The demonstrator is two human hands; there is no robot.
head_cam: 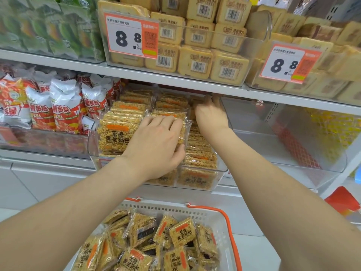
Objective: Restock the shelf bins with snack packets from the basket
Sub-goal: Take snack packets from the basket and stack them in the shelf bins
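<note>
Inside the clear plastic shelf bin (222, 174) my left hand (156, 145) clamps an upright clear-wrapped golden rice-crisp packet (169, 114) in its middle row; my right hand (212, 115), fingers hidden, reaches deeper along its right row.

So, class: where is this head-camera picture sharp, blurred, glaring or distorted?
Head view: sharpest mid-frame, on the printed, clear-wrapped golden rice-cracker packets; green foil packets top left smear soft; the clear plastic bin at right hazes with reflections; the white shelf edge tilts and bows under the wide lens; lighting even, shadows faint.
</note>
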